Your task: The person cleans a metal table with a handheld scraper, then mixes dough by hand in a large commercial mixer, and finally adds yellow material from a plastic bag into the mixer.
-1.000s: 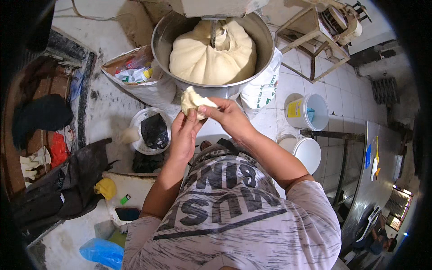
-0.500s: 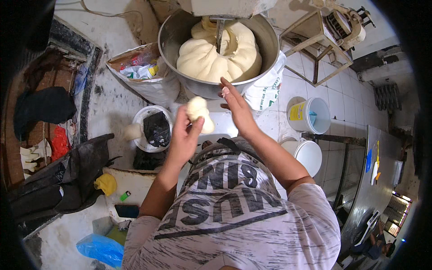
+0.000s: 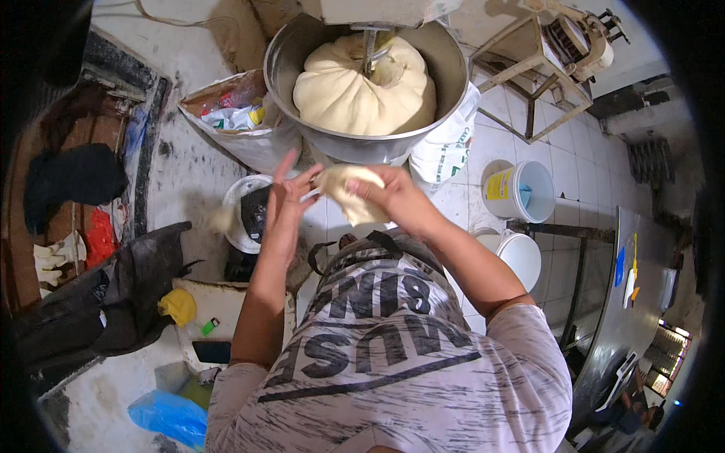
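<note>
Below the rim of the big round steel mixer bowl [image 3: 291, 83], I see both hands up at chest height. Right hand [image 3: 393, 198] is closed around a pale soft dough lump [image 3: 349, 192], gripping its right end. Left hand [image 3: 291, 198] is open, fingers spread, palm just beside the lump, probably to shape it. Large dough mass [image 3: 362, 90] sits inside the bowl. White plastic bucket [image 3: 517, 190] stands on the tiled floor [image 3: 574, 162], near the bowl's right edge.
</note>
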{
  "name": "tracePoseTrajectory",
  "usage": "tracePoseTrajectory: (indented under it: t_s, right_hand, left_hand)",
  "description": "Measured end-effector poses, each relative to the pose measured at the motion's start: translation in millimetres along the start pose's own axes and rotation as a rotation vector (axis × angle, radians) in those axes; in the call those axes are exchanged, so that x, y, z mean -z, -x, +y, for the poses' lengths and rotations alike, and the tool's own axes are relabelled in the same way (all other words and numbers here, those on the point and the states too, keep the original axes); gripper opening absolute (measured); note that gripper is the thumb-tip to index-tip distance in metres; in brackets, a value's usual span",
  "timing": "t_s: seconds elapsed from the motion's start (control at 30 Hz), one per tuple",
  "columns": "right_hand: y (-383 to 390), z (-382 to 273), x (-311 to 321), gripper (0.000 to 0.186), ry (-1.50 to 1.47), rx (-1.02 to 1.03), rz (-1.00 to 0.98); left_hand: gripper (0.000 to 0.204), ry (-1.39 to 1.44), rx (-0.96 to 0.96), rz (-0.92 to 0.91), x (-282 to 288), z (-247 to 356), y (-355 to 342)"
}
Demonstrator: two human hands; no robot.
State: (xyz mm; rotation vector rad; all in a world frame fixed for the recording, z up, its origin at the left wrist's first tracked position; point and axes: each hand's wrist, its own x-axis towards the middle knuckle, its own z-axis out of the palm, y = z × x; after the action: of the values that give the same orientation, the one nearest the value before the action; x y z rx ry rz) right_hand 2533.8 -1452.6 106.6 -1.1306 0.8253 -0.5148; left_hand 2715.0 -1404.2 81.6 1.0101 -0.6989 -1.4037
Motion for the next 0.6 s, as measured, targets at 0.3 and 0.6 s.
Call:
tracePoseTrajectory:
  t_s: [0.3,0.6]
  right_hand:
    - [-9,2,4,0.028,-0.381,-0.054,0.146]
    - [-6,16,32,0.046,-0.249,-0.123,0.229]
  left_hand:
    - [0.034,0.124,0.115,0.063,-24,-9,10]
    - [0.046,0.298,0.134,0.062,-11,15,18]
